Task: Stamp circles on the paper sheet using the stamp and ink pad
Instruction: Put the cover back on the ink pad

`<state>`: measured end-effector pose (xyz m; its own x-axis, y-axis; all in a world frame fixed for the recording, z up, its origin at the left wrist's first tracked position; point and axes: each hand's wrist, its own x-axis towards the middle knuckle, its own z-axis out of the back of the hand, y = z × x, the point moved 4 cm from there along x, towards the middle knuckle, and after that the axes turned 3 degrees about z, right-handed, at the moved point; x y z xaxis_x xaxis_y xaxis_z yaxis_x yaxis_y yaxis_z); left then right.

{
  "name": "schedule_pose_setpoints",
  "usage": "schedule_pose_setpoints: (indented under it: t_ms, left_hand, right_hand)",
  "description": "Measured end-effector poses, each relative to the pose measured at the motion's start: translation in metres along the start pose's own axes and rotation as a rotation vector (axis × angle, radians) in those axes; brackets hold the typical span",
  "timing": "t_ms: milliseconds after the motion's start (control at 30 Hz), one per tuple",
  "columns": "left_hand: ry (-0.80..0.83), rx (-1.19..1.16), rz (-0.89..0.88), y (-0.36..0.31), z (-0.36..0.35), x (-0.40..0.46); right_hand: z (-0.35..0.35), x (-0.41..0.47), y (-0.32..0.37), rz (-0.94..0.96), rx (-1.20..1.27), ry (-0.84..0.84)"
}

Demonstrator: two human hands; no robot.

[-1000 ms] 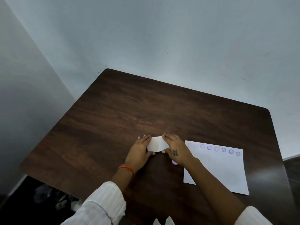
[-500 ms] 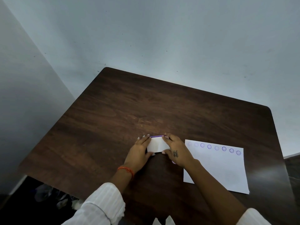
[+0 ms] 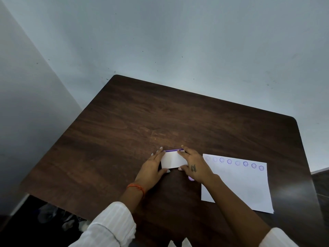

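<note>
The ink pad (image 3: 172, 161) (long axis left-right) sits gripped between left hand (image 3: 152, 168) and right hand (image 3: 194, 166), paper sheet (image 3: 238, 184) just right.

Both hands held a small white ink pad (image 3: 172, 161) on the dark desk (image 3: 135, 122): left hand (image 3: 151, 171), right hand (image 3: 195, 166). The paper sheet (image 3: 245, 189) lay just right, bearing purple circles (image 3: 245, 163).

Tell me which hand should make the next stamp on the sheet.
Right, probably. The right hand lies beside the paper sheet, with what looks like the lilac stamp tucked under it. The left hand holds the ink pad on its far side.
</note>
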<state>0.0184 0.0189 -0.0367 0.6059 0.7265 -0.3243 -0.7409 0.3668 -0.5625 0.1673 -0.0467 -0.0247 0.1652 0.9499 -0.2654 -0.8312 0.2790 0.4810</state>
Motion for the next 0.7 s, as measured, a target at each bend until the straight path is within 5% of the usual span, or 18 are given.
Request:
schedule_pose_setpoints:
  t_ms: [533,700]
  left_hand:
    - [-0.173,-0.131,0.040,0.002,-0.004,-0.014]
    - [-0.291,-0.260,0.197,0.001,-0.001,-0.018]
  right_hand:
    - [-0.010,-0.009,-0.008,-0.037,0.090,-0.120]
    - [-0.008,-0.010,-0.009,-0.069,0.143,-0.165]
